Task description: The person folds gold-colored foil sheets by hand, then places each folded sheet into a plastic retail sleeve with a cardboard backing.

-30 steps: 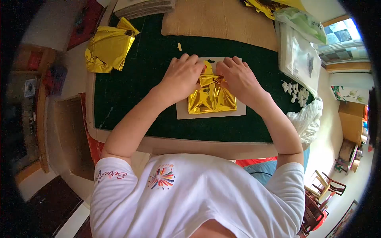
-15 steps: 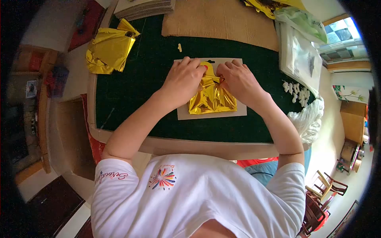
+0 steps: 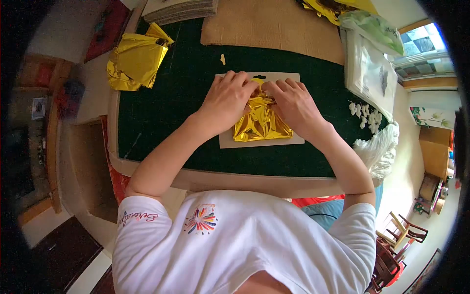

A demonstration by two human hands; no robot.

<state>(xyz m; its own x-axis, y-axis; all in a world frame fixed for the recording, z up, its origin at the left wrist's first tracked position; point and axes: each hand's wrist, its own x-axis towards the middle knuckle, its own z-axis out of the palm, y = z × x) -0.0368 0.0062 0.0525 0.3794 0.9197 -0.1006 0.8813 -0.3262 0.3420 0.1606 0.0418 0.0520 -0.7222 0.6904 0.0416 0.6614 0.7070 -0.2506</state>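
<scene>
A folded piece of gold foil [image 3: 263, 123] lies on a pale card [image 3: 228, 140] that has a hanging slot at its top edge. My left hand [image 3: 229, 98] is at the upper left of the foil, its bent fingers pressed together at the foil's top. From the upper right, my right hand [image 3: 293, 104] grips the same top part of the foil. The fingertips of both hands nearly meet below the slot. A bit of yellow shows between them, and the fingertips are partly hidden.
More gold foil [image 3: 134, 61] lies at the table's left. A small pale tab [image 3: 223, 59] sits beyond the card. Brown cardboard [image 3: 274, 27] and stacked cards [image 3: 178, 11] are at the back. Clear bags [image 3: 369, 73], white pieces [image 3: 364, 115] and white strands [image 3: 379, 152] lie at the right.
My right hand has moved left, closer to my left hand. The foil's top is now gathered between the fingers, and less of the yellow part and no red spot shows.
</scene>
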